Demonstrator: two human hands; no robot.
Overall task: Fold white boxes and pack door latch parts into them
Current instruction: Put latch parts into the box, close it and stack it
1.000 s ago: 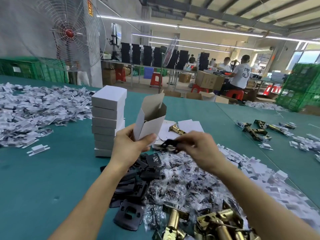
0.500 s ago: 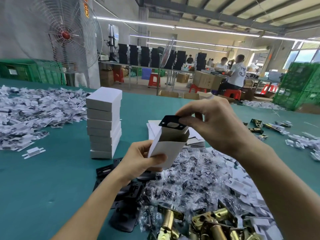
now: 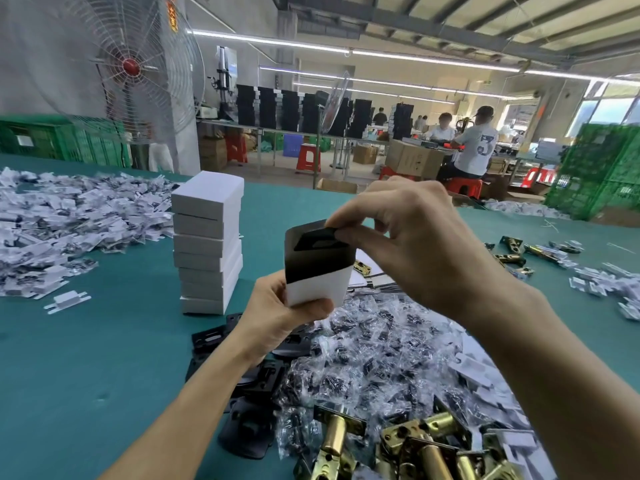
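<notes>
Left grip (image 3: 277,317) clasps the white box (image 3: 317,285); right grip (image 3: 412,237) pinches a black plate (image 3: 317,239) in its open top.

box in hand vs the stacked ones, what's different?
1. State: the held box is open at the top, and the stacked boxes are closed.
2. Pose: the held box stands upright in the left hand, off the table. The stacked boxes lie flat in a pile on it.
3. Contents: the right hand pinches a black plate in the held box's mouth. What the stacked boxes hold is hidden.
Both are white cardboard.
</notes>
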